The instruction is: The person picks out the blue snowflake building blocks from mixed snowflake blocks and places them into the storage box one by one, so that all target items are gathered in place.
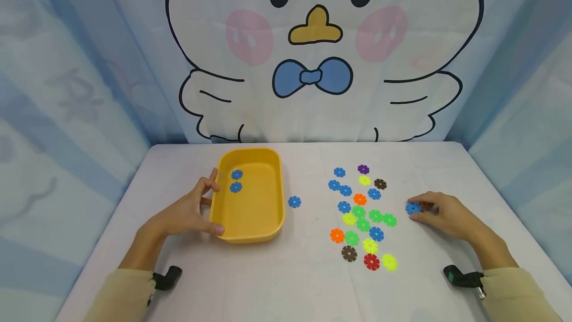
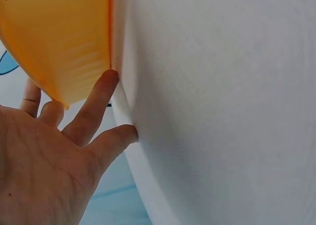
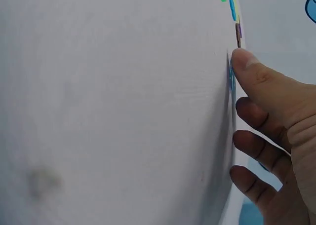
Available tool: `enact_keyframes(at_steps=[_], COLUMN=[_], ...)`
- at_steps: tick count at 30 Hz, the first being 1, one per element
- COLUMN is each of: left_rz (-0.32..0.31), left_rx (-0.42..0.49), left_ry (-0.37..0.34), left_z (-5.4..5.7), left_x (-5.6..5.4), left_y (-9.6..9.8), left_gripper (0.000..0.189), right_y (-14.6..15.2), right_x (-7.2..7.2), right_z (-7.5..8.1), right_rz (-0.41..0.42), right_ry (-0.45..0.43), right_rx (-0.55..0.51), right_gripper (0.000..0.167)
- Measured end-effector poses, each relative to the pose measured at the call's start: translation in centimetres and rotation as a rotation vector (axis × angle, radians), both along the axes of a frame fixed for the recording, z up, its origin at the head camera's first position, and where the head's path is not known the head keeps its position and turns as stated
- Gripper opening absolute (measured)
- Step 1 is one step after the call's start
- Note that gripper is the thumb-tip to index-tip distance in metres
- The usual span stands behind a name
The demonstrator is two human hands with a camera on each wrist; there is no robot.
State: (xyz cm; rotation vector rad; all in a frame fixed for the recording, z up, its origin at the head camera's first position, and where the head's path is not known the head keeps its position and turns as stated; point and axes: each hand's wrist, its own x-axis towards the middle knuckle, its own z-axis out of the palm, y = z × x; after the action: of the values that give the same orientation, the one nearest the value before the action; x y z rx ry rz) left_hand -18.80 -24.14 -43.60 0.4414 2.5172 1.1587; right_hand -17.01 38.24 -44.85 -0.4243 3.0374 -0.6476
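Note:
My left hand (image 1: 198, 210) rests against the left side of a yellow tray (image 1: 282, 212), thumb at the near corner and the other fingers spread along the wall. In the left wrist view, fingertips (image 2: 109, 77) touch the tray's outside (image 2: 74, 47). Two blue notched plastic discs (image 1: 236, 187) lie inside the tray. Out on the right side of the table, my right hand (image 1: 440, 212) pinches another blue notched disc (image 1: 413, 208) between thumb and forefinger, at table level. Only a thin blue sliver of it shows beside the thumb (image 3: 247, 62) in the right wrist view.
Between tray and right hand are scattered several notched discs: green (image 1: 363, 224), yellow (image 1: 390, 262), orange (image 1: 337, 235), brown (image 1: 349, 253), red (image 1: 371, 262), purple (image 1: 363, 169) and blue (image 1: 377, 234). One blue disc (image 1: 294, 201) lies just right of the tray. A printed curtain (image 1: 313, 118) hangs behind the table.

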Motion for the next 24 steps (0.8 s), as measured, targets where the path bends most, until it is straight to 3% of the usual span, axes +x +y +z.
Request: enact_keyframes(at_steps=[7, 17, 24], left_rz=[-0.014, -0.028, 0.000], left_rx=[0.016, 0.024, 0.025], left_ry=[0.003, 0.016, -0.014], left_z=[-0.1, 0.0, 0.0], left_x=[0.0, -0.1, -0.1], left_y=[0.0, -0.1, 0.0], left_gripper=[0.088, 0.088, 0.090], right_y=[-0.4, -2.5, -4.0], right_x=[-0.3, -1.6, -2.6], right_z=[-0.1, 1.6, 2.2], right_rz=[0.085, 0.079, 0.096], right_ry=[0.133, 0.138, 0.153], right_rx=[-0.027, -0.050, -0.060], right_gripper=[0.033, 0.032, 0.034])
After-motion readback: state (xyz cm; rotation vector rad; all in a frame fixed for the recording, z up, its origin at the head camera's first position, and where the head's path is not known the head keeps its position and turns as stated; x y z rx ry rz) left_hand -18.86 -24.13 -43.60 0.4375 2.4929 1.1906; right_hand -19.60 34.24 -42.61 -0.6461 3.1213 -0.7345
